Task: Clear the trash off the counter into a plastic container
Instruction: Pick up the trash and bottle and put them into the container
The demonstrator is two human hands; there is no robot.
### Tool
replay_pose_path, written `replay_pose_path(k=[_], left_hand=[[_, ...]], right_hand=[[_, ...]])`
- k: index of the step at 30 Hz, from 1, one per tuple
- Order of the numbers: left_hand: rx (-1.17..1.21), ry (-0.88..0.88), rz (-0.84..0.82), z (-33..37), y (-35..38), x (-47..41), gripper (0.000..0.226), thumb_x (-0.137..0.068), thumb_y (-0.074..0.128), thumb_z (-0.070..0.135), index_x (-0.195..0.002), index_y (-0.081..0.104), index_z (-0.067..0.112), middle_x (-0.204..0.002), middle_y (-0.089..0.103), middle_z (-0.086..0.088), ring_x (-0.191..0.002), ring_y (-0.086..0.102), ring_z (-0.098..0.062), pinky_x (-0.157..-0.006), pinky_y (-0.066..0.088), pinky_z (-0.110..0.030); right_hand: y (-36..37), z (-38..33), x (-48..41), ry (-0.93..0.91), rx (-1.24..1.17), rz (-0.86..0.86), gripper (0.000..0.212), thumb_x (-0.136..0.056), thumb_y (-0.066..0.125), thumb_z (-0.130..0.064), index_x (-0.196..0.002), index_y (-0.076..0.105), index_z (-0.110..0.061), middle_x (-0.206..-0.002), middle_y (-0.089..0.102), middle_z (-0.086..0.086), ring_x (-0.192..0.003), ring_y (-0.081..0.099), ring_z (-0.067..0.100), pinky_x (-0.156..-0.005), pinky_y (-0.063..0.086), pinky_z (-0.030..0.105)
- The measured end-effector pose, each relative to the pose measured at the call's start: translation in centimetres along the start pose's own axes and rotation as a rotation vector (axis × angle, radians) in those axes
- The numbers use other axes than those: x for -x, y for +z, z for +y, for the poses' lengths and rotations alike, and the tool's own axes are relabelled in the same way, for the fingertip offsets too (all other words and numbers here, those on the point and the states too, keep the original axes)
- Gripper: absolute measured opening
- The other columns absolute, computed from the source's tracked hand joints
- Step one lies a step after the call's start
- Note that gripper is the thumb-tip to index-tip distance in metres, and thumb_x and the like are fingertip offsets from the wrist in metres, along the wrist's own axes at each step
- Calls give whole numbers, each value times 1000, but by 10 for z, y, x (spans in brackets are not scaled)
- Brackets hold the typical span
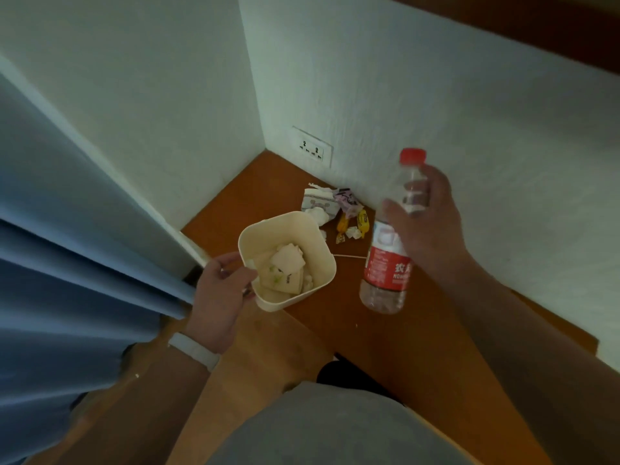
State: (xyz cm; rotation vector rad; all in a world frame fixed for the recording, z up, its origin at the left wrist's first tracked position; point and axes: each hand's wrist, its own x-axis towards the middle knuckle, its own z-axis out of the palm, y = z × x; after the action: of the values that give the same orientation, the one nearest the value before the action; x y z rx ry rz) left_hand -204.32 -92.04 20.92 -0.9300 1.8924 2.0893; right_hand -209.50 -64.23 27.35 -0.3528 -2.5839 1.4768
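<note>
Dim, greenish, soft indoor light; wide-angle bending at edges, slight overall blur.

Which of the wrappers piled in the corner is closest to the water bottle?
The yellow wrapper, at the pile's right edge beside the bottle; the purple wrapper and white wrapper lie farther left.

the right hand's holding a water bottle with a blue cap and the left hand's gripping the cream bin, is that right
Not quite: the cap is red, not blue, as the head view shows. The rest stands: the right hand holds the water bottle and the left hand grips the cream bin by its rim.
</note>
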Motion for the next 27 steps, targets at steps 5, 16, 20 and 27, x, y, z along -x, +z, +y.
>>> replay_pose_path(k=[5,16,20,27], left_hand=[[3,43,-38,4,-10,17,36,-92,65,5,-126,58,17,-120,67,-18,-106,70,-31,-88,60,-46],[1,148,-122,7,-26,50,36,-90,72,15,-122,59,24,-111,71,-3,-100,71,-20,-75,58,-32],[25,141,-152,6,-29,53,37,-90,72,11,-123,60,21,-109,72,-5,-97,73,-21,-73,58,-32],[-8,187,-127,4,-22,48,38,-86,74,6,-119,62,22,-106,71,-11,-97,72,-26,-80,61,-40]], right_hand=[[-7,-62,20,-58,-324,203,52,-90,66,-30,-135,42,-20,-107,55,-10,-82,60,-4,-62,47,5],[72,-54,94,10,-316,-80,62,-73,79,-36,-116,34,-34,-108,50,-13,-101,63,16,-77,62,32],[82,-37,106,-69,-123,-144,59,-67,81,-44,-111,45,-28,-101,54,-6,-94,60,14,-75,58,30],[65,-20,124,-397,245,-498,61,-77,77,-38,-128,45,-29,-117,45,-21,-101,52,0,-87,44,12]])
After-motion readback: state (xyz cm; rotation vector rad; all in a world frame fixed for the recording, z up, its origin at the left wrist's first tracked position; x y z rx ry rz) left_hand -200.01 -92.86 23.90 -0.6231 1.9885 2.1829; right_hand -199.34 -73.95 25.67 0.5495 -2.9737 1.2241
